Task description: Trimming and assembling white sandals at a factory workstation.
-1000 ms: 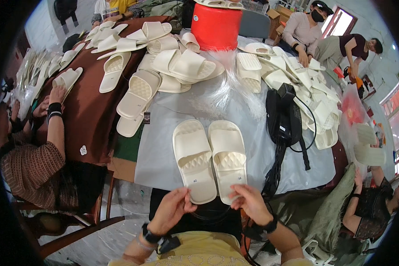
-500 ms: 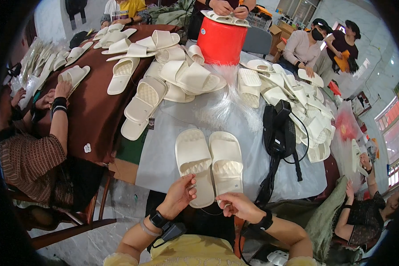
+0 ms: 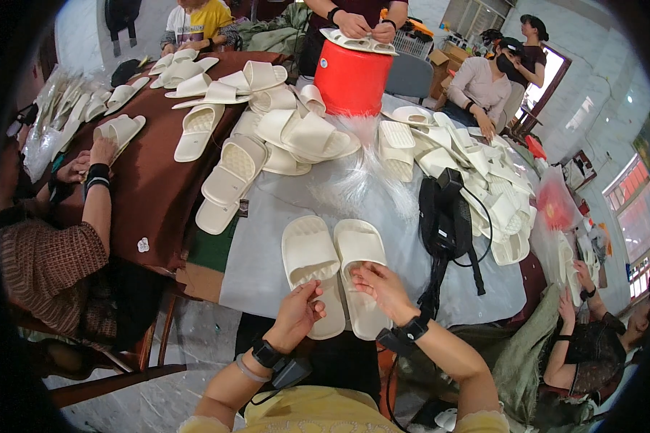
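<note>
A pair of cream slides lies side by side at the near edge of the grey-covered table, toes pointing away from me. My left hand [image 3: 300,312] hovers over the left slipper [image 3: 312,249], beside its inner sole, thumb and fingers pinched together. Over the right slipper [image 3: 361,244], my right hand [image 3: 384,290] has its fingertips bunched just behind the strap, partly hiding the insole. Anything held between the fingertips of either hand is too small to make out. Both my wrists wear black bands.
Loose slippers pile up at the back middle [image 3: 296,130] and right [image 3: 477,166]. A black strapped pouch [image 3: 444,220] with a cable lies to my right. Clear strands [image 3: 365,166] hang from a red bucket [image 3: 350,79]. Co-workers sit or stand around, one handling a slipper [image 3: 120,133] at left.
My right hand has moved up from the right slipper's heel to just behind its strap. My left hand has barely shifted. At the back right, a seated person's hand has left a slipper.
</note>
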`<state>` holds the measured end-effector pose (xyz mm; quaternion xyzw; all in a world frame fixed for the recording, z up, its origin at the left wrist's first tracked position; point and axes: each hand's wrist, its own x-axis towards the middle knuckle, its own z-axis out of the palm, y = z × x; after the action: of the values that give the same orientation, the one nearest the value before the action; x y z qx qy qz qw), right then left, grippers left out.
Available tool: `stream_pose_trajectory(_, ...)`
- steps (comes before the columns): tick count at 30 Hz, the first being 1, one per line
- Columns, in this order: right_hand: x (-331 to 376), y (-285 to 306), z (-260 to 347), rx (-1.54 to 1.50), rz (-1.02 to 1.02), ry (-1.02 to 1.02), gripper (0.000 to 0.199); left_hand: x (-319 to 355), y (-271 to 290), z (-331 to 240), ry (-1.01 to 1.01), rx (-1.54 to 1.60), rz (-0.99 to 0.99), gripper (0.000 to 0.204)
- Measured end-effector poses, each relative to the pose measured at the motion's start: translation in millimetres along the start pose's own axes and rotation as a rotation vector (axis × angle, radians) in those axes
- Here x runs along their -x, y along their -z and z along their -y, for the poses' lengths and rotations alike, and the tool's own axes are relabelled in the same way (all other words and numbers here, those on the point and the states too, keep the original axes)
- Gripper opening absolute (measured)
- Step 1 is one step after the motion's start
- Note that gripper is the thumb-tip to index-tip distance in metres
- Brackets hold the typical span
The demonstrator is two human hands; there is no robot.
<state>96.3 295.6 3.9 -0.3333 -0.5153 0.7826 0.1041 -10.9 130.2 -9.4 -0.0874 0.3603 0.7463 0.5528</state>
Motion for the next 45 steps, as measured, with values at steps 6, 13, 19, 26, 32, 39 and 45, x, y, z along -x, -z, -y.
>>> stream_pose_trajectory(6,24,-5,-8,-0.196,-0.082,0.078,0.037,-8,-2,-3,-0.062,-0.017,0.003,0.015)
stream_pose_trajectory(13,37,8,-11,0.135,-0.107,0.312,0.021,-25,-18,4,-0.14,-0.012,-0.087,0.014)
stream_pose_trajectory(19,43,16,21,0.214,-0.093,0.46,0.014,-36,-14,3,-0.17,-0.025,-0.002,0.014)
stream_pose_trajectory(26,15,38,80,0.419,-0.152,0.441,0.015,-27,-32,-6,-0.195,-0.091,-0.085,0.018)
stream_pose_trajectory(32,-53,52,90,1.095,-0.07,0.639,0.019,-47,-23,2,-0.287,-0.059,-0.122,0.014)
stream_pose_trajectory(39,-131,35,101,1.723,0.063,0.23,0.055,-55,-18,8,-0.314,-0.04,-0.065,0.011)
stream_pose_trajectory(45,-164,26,74,1.8,0.211,0.348,0.037,-36,-20,0,-0.286,-0.003,-0.1,0.014)
